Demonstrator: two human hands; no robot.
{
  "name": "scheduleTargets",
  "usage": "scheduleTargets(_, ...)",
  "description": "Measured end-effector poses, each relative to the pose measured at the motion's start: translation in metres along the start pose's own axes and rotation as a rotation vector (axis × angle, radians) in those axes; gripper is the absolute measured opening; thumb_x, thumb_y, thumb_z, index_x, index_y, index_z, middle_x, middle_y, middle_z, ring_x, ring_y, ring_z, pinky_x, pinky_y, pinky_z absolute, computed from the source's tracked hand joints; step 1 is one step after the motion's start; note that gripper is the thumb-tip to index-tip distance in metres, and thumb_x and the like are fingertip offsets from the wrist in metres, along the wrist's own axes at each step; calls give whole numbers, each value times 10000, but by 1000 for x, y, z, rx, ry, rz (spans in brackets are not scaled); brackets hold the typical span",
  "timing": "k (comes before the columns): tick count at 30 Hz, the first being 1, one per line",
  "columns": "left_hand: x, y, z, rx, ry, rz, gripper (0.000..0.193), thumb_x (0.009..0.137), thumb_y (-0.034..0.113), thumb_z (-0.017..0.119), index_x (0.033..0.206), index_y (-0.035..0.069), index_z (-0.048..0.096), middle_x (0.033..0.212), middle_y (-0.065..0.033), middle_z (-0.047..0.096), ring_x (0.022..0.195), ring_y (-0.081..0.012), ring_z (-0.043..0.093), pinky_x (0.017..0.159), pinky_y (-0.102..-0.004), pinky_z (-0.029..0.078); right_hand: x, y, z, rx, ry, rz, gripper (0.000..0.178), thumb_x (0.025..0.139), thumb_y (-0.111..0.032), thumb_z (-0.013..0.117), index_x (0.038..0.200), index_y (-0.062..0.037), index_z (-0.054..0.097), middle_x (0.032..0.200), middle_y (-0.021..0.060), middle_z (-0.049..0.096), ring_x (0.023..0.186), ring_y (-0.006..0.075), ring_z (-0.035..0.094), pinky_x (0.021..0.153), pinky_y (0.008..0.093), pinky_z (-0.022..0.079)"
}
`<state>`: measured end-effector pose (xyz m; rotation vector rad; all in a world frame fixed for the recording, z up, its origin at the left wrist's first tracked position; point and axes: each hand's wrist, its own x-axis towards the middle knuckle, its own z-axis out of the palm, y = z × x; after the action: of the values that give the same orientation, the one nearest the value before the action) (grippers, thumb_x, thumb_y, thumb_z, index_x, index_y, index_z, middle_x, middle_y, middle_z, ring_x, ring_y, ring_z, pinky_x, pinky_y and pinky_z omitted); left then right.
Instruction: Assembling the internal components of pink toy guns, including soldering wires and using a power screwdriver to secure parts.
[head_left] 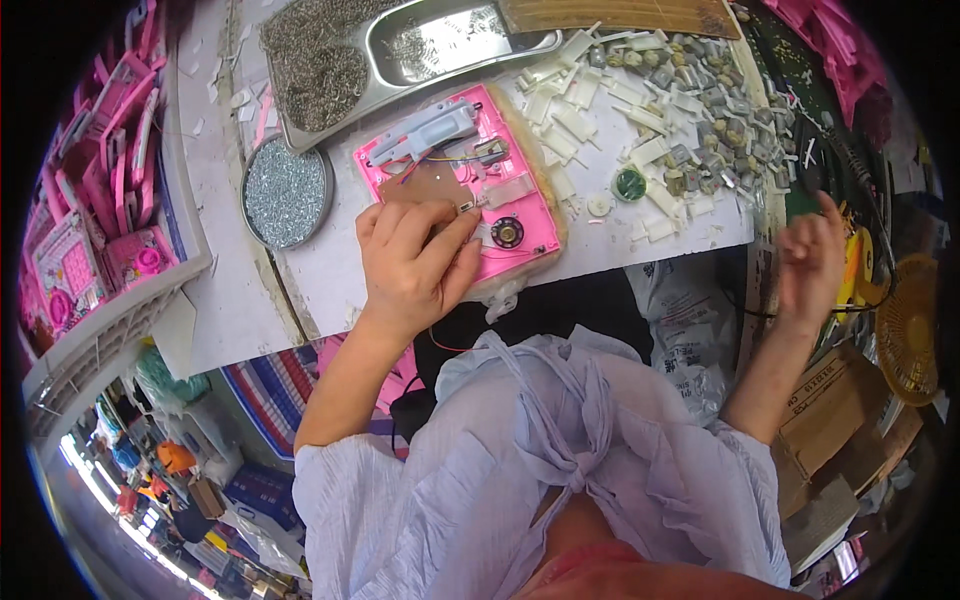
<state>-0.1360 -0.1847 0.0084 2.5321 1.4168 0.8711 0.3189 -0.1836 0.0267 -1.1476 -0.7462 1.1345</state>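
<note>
"Where is the work, and how many pieces?"

"One shallow pink plastic housing [540, 238], lying open on the white table [345, 260]. Call it the clock's centre. Far out at nine o'clock, one white plastic crate [130, 310] of pink plastic shells [120, 180], too overlapped to count."

"Then?"

"Nearer at nine, one round dish [248, 215] full of small silvery screws [287, 190]. At eleven to twelve, one shiny steel tray [440, 82] with a mound of tiny metal pieces [320, 75], beyond counting."

"And the left hand [415, 260]?"

"At seven o'clock, covering the housing's lower left corner and part of one flat brown board [425, 183]. Its fingers are bent and bunched together; whether they pinch anything, I cannot tell."

"What else is inside?"

"One long grey-blue plastic part [430, 132] towards eleven, one round black speaker [507, 232] towards four."

"Further right?"

"At three, one round green piece [629, 183]; at two, a heap of white plastic and grey parts [690, 110], uncountable."

"The right hand [812, 260]?"

"Between three and four, well apart from the housing. Fingers loosely curled, one raised; their grip, I cannot tell. Beyond, one round yellow mesh basket [908, 330]."
</note>
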Motion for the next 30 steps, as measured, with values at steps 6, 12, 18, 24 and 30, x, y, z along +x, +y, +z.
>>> scheduleTargets(6, 5, 2, 5, -23, 80, -13, 280, 735, 167, 787, 1011, 132, 759, 1007, -17, 629, 855, -203, 580, 834, -370, 371, 3, 63, 190, -758, -561, -372, 145, 849, -95, 746, 963, -8, 722, 829, 59, 693, 754, 156, 652, 682, 296, 511)
scheduleTargets(12, 35, -8, 10, 114, 103, -43, 281, 755, 202, 763, 1029, 141, 758, 1078, -23, 615, 950, -223, 554, 893, -402, 341, 24, 72, 248, -1240, -758, -556, 243, 804, -293, 726, 800, -51, 709, 766, 144, 704, 738, 332, 701, 648, 432, 563)
scheduleTargets(18, 39, -11, 11, 130, 127, -14, 327, 743, 145, 743, 1070, 151, 763, 1048, -9, 611, 933, -208, 556, 900, -382, 345, 16, 61, 267, -1483, -790, -586, 247, 817, -292, 712, 776, -49, 696, 712, 139, 690, 683, 341, 699, 632, 440, 559)
scheduleTargets(24, 39, -13, 15, 148, 63, 4, 333, 746, 159, 726, 1077, 142, 765, 1054, -11, 614, 954, -218, 560, 912, -409, 348, 16, 61, 267, -1521, -812, -595, 216, 805, -248, 679, 766, -38, 708, 701, 156, 691, 703, 354, 707, 647, 451, 572)
scheduleTargets(30, 41, -15, 12, 108, 77, 0, 306, 745, 162, 724, 1047, 142, 771, 1018, -18, 609, 947, -224, 562, 899, -414, 350, 25, 64, 262, -1417, -816, -504, 171, 799, -193, 687, 784, -22, 679, 714, 171, 681, 719, 347, 702, 682, 445, 570)
